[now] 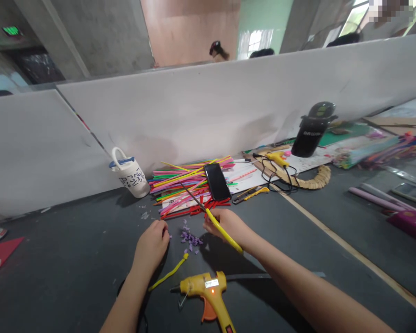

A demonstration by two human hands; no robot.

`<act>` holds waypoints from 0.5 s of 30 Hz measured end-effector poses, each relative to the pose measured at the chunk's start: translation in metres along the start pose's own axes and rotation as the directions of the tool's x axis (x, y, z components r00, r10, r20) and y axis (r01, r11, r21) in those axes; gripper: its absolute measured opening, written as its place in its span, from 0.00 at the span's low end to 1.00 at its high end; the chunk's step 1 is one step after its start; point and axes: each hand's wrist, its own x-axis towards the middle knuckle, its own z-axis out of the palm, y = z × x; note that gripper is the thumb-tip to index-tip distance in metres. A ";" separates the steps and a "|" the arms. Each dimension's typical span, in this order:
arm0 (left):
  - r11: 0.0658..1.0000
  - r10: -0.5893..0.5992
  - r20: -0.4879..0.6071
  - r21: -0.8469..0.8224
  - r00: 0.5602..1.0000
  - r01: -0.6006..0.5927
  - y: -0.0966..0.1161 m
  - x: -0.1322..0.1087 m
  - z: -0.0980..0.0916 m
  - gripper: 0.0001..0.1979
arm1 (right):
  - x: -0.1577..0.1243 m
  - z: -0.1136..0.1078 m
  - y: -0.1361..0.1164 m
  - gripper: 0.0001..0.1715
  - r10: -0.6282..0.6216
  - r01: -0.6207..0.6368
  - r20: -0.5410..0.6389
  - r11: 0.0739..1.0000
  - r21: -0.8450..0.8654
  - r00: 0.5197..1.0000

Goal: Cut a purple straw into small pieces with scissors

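Note:
My right hand (pixel 230 225) is closed on a pair of scissors (pixel 223 230) with yellow handles, their dark blades pointing up and to the left. To the left, my left hand (pixel 150 243) rests low over the dark table with its fingers curled together. A speck of purple shows at its fingertips, but what they hold is hidden. Between the hands lies a small heap of cut purple bits (pixel 190 239). Just below it is a yellow fuzzy stem (pixel 169 274) with a knobbed end. Nearest me lies a yellow glue gun (pixel 203 285), its orange light on.
Colourful pipe cleaners (pixel 180 182) lie behind, under a black phone (pixel 217 181). A white cup (pixel 133 178) stands to their left. Further right are a yellow utility knife (pixel 256 192), a second glue gun (pixel 278 158) with its cord, and a black tumbler (pixel 310 134). A white partition (pixel 194 111) borders the table.

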 end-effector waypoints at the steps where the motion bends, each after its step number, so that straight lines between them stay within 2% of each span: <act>1: 0.999 -0.028 -0.002 -0.030 1.000 0.028 -0.001 0.001 -0.001 0.16 | -0.001 -0.001 0.000 0.16 -0.002 0.002 -0.005 1.000 0.002 1.000; 4: 0.981 -0.118 0.031 -0.149 0.992 0.122 -0.005 0.005 -0.003 0.16 | -0.002 -0.004 0.000 0.16 0.001 -0.001 -0.018 1.000 0.006 1.000; 8: 0.914 -0.210 0.128 -0.326 0.969 0.241 -0.007 0.008 -0.005 0.16 | -0.001 -0.006 -0.001 0.16 0.000 0.001 -0.027 1.000 0.018 1.000; 12: 0.808 -0.239 0.201 -0.501 0.950 0.309 0.001 0.005 -0.007 0.16 | 0.000 -0.003 -0.004 0.16 -0.025 0.026 -0.024 0.999 0.039 0.999; 15: 0.697 -0.218 0.252 -0.636 0.943 0.331 0.014 -0.001 -0.009 0.16 | -0.001 0.003 -0.009 0.16 -0.063 0.065 -0.031 0.996 0.066 0.998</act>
